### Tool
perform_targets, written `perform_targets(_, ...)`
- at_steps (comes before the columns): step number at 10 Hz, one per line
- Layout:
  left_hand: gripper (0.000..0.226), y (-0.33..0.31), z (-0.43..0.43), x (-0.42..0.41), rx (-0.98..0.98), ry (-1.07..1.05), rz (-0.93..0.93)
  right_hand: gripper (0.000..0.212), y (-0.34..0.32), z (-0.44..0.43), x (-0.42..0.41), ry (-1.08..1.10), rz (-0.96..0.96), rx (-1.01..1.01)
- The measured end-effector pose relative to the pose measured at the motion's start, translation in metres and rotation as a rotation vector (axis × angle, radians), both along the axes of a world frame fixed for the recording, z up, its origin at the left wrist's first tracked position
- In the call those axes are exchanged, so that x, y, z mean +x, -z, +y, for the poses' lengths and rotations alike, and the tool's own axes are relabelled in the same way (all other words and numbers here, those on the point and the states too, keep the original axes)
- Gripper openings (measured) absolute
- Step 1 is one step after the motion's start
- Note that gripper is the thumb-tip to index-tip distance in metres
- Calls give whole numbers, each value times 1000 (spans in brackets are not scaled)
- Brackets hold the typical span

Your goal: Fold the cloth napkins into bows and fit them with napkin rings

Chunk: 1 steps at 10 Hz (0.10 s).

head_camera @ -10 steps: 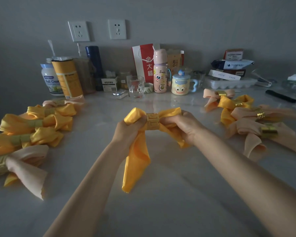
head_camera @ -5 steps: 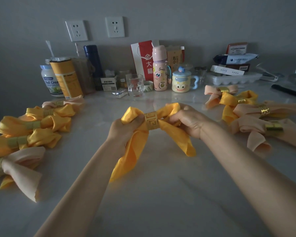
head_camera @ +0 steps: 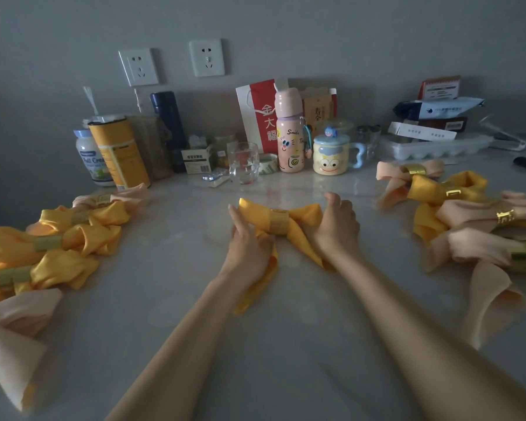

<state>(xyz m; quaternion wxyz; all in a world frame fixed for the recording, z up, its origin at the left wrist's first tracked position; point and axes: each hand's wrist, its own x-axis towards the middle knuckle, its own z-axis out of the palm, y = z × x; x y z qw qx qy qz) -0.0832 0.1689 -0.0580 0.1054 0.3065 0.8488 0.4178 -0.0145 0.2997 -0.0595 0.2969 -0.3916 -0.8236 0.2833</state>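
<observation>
Head view: the yellow napkin (head_camera: pixel 308 212) with its ring (head_camera: pixel 278 223) lies in the middle of the surface (head_camera: pixel 134 299). The left hand (head_camera: pixel 246 247) presses flat on it. The right hand (head_camera: pixel 337 226) curls beside it, and I cannot tell if it grips. Behind, a pink bottle (head_camera: pixel 289 138) says "Smile". A jar (head_camera: pixel 88 159) reads "Full Cre", and the rest is hidden.

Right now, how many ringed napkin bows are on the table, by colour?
Yellow napkin bows: 5
Peach napkin bows: 5
Total: 10
</observation>
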Motion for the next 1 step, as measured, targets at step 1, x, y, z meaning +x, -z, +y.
perform_targets(1, 89, -3, -1, -5, -213, -106, 100, 64, -3, 8, 1, 43, 3, -89)
